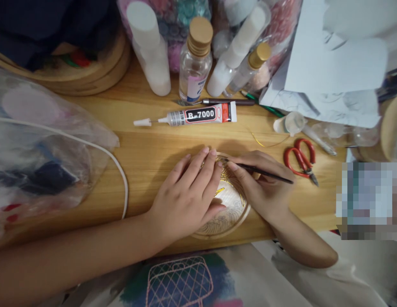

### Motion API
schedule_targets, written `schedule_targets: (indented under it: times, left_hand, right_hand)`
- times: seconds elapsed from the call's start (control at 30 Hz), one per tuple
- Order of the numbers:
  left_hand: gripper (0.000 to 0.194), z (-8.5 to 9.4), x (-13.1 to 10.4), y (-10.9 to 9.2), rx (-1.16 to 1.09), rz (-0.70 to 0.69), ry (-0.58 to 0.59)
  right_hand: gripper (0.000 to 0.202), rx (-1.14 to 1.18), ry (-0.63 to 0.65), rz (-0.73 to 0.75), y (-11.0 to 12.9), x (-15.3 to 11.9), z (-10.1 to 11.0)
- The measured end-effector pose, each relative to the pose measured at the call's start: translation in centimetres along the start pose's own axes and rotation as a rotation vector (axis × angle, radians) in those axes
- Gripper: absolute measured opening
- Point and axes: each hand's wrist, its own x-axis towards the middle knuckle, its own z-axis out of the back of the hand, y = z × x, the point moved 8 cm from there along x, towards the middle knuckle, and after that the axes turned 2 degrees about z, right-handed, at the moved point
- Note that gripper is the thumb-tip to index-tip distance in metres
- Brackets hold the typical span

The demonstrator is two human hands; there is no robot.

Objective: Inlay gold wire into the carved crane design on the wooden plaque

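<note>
A round wooden hoop with pale fabric lies near the table's front edge. Grey line patterns and gold wire shapes show on its fabric. Across the hoop's left part my left hand rests palm down, fingers extended and slightly apart, hiding that side. My right hand pinches a thin dark tool at the hoop's upper right, its tip close to my left fingertips. What the tip touches is too small to tell.
Behind the hoop lies a B-7000 glue tube, with bottles beyond. Red-handled pliers and a loose gold wire lie to the right. A white cable and plastic bag are at left.
</note>
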Motion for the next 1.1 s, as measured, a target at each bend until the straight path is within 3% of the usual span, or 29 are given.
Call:
schedule_targets:
  times: [1.1]
  left_hand:
    - [0.061,-0.05,-0.03,-0.06,0.048,-0.014,-0.027]
  right_hand:
    - [0.009,-0.008,-0.013,0.007,0.09,-0.07,0.2]
